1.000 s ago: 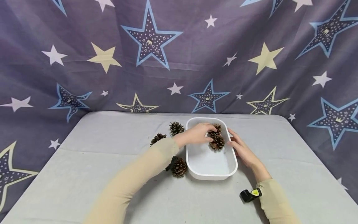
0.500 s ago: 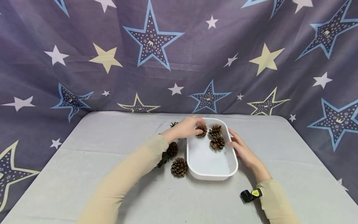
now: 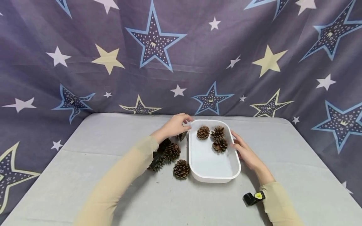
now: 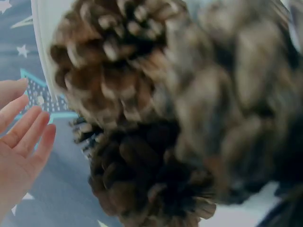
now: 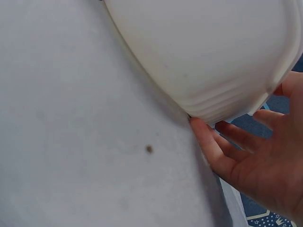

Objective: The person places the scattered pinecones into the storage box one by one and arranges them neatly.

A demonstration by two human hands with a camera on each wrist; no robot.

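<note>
A white rectangular bin (image 3: 215, 179) stands on the table with three brown pine cones inside: one at the back left (image 3: 203, 132) and a touching pair (image 3: 220, 145) along the right side. My left hand (image 3: 174, 126) hovers just left of the bin's back-left rim, fingers spread and holding nothing. Beneath it, partly hidden by hand and sleeve, lie several more pine cones (image 3: 172, 152); one pine cone (image 3: 181, 169) sits close to the bin's front left. In the left wrist view, pine cones (image 4: 113, 90) loom large beside the fingers (image 4: 31, 127). My right hand (image 3: 249, 153) rests its fingertips against the bin's right wall.
Grey cloth covers the table (image 3: 175, 204), with small dark crumbs on it. A dark star-patterned curtain (image 3: 192, 56) hangs behind and at both sides. A black wrist camera (image 3: 249, 198) is strapped to the right wrist, low over the cloth.
My left hand has let go of a pine cone at the bin's back left and moved left, out over the rim. The right hand has stayed at the bin.
</note>
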